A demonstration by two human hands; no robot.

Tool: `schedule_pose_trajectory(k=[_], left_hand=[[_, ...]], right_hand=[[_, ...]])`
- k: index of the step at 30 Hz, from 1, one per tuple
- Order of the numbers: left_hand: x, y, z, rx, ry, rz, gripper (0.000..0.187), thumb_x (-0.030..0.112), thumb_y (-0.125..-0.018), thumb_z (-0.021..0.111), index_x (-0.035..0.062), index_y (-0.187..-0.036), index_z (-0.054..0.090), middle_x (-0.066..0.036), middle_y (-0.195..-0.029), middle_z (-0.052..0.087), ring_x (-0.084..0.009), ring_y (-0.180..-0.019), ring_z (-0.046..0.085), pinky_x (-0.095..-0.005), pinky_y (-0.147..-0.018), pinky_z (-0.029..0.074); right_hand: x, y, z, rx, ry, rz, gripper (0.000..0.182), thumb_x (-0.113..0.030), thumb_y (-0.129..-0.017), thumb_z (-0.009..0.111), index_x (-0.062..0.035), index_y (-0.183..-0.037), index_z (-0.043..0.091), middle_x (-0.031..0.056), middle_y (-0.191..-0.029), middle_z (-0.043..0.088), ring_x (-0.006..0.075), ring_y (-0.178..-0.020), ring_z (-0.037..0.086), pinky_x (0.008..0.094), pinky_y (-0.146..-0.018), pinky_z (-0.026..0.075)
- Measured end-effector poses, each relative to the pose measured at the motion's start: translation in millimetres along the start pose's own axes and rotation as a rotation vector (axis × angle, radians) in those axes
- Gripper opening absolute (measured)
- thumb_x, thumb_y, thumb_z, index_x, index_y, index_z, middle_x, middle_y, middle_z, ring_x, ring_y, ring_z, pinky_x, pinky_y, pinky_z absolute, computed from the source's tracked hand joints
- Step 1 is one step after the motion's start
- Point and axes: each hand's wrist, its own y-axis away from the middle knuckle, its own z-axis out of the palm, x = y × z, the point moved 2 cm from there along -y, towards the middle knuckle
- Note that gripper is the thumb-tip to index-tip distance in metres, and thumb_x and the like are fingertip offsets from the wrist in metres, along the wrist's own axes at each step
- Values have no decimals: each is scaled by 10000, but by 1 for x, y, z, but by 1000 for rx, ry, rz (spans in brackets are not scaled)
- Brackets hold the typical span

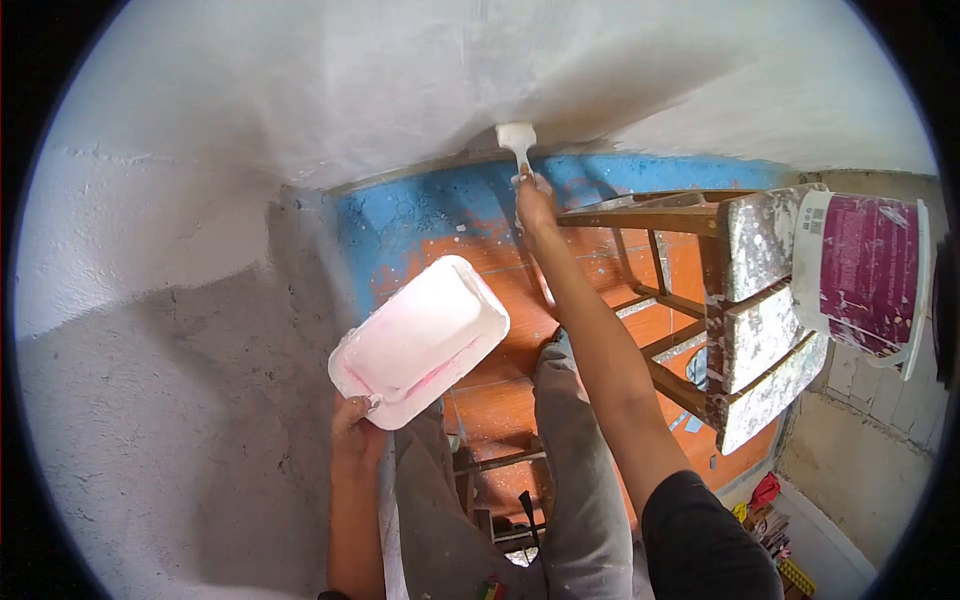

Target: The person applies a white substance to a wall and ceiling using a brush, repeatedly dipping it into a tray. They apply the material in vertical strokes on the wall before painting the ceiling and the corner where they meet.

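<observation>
My left hand (pixel 357 428) grips the lower corner of a white tray (pixel 425 335) with pinkish smears inside, tilted in front of my legs. Up ahead, my right hand (pixel 535 200) is closed on the handle of a pale, wide-bladed tool (pixel 516 137). The tool's blade is at the lower part of the whitish wall (pixel 400 90), just above a blue band (pixel 420 205). Whether the blade touches the wall is hard to tell.
A paint-spattered wooden stand (pixel 765 330) on the right bears a white bucket with a purple label (pixel 870 275). Orange floor (pixel 500 400) lies far below. A rough grey side wall (pixel 150 420) rises at left. Assorted items (pixel 770 525) lie at lower right.
</observation>
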Motion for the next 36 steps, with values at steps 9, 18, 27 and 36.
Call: schedule_pose_trajectory(k=[9, 18, 27, 36], left_hand=[[21, 22, 20, -75, 31, -25, 932, 172, -650, 697, 23, -1486, 314, -131, -1446, 458, -292, -1346, 461, -423, -1157, 362], [18, 33, 14, -39, 54, -25, 908, 167, -660, 708, 8, -1472, 334, -140, -1423, 486, -301, -1324, 488, -443, -1132, 400], [8, 18, -1, 4, 25, -4, 920, 151, -656, 697, 5, -1481, 316, -137, -1401, 500, -296, -1301, 507, -443, -1118, 412], [-9, 8, -9, 93, 57, -58, 904, 123, -663, 652, 19, -1492, 307, -140, -1412, 490, -296, -1304, 503, -455, -1120, 412]], right_hand=[[-212, 152, -68, 29, -182, -313, 301, -306, -1035, 507, -38, -940, 604, -57, -675, 407, 53, -578, 353, 257, -507, 297], [-137, 77, -36, 58, -227, -576, 294, -286, -1052, 471, -43, -906, 548, -29, -712, 413, 66, -659, 395, 272, -584, 352], [56, -29, -5, -26, -15, 91, 359, -410, -1044, 446, -89, -971, 588, -34, -602, 393, 102, -430, 340, 287, -387, 270], [-63, 11, -6, -62, -183, 118, 315, -337, -1046, 467, -58, -992, 602, -51, -593, 386, 70, -441, 331, 263, -395, 244]])
